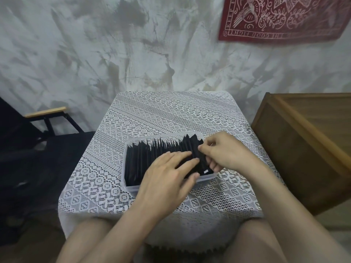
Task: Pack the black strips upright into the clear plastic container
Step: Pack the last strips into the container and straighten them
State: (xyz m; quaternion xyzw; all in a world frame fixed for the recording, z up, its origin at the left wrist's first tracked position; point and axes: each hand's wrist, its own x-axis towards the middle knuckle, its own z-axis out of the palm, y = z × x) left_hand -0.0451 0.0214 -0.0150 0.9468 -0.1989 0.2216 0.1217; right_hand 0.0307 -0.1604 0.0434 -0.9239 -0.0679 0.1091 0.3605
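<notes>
I see the container [126, 168] on the six o'clock half of the table [171, 114], nearly full: strips [152, 154] stand on edge in a row from its nine o'clock wall to its three o'clock end. My left hand [167, 177] lies flat over the row near five o'clock, fingers straight and slightly spread on the tops, while my right hand [224, 152] at three o'clock pinches the end-most strips between thumb and curled fingers. I judge packing almost done, with only this bunch left to seat.
</notes>
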